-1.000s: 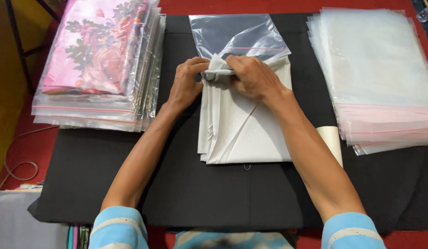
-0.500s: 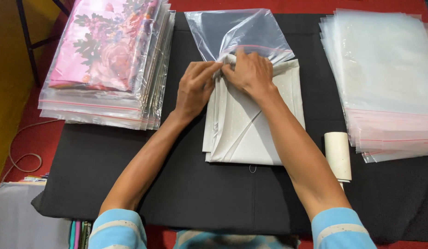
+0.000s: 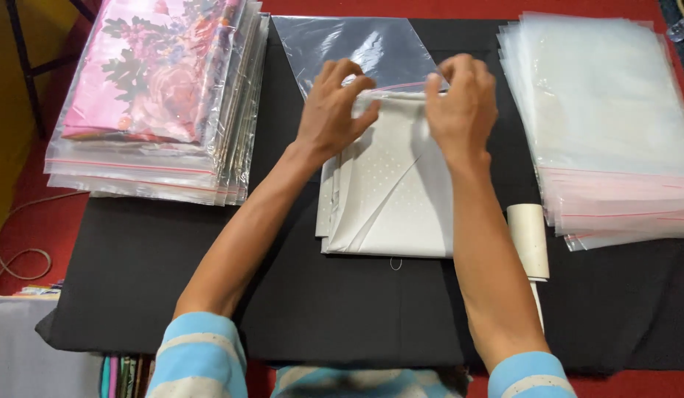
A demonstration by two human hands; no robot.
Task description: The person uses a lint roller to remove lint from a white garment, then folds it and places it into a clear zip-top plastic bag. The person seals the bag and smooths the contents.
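1. The folded white cloth [image 3: 390, 188] lies in the middle of the black mat [image 3: 172, 280], its far edge just at the mouth of a clear plastic bag [image 3: 356, 48] that lies flat beyond it.
2. The left hand [image 3: 334, 110] is pinched shut on the left corner of the bag's opening, and the right hand [image 3: 460, 103] is pinched shut on the right corner, close to the thin red seal strip.
3. To do this step well, the person would likely hold the upper layer of the mouth lifted and taut, both corners level, so that the cloth's far edge enters squarely without bunching.
4. The cloth's left side shows several loose layered folds; these look liable to catch on the bag's edge unless they are kept stacked.
5. A tall stack of packed floral cloths [image 3: 157, 96] stands to the left, and a pile of empty clear bags [image 3: 600, 110] lies to the right, both apart from the hands.
6. A cream roll [image 3: 528, 239] lies just beside the cloth's right edge, near the right forearm.
7. The near half of the mat offers open room for drawing the work back.
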